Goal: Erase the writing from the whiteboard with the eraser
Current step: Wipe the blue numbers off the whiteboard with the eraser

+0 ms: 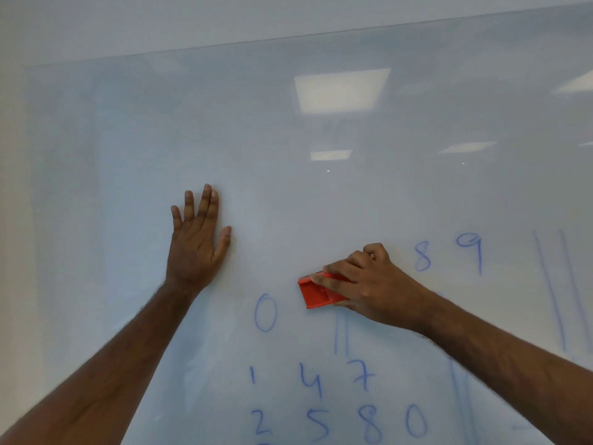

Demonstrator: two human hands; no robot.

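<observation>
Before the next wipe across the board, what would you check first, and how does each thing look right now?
1. Eraser firmly held: ok, the right hand curls round the red block.
2. Eraser flat against the whiteboard: cannot tell, the contact face is hidden.
3. Left hand clear of the wiping path: ok, it rests flat on bare board, left of the writing.
4. Writing remaining: not ok, blue digits such as the 0, the 8 and the 9 are still there.
5. Nearest target within reach: ok, the double line sits just below the eraser.
</observation>
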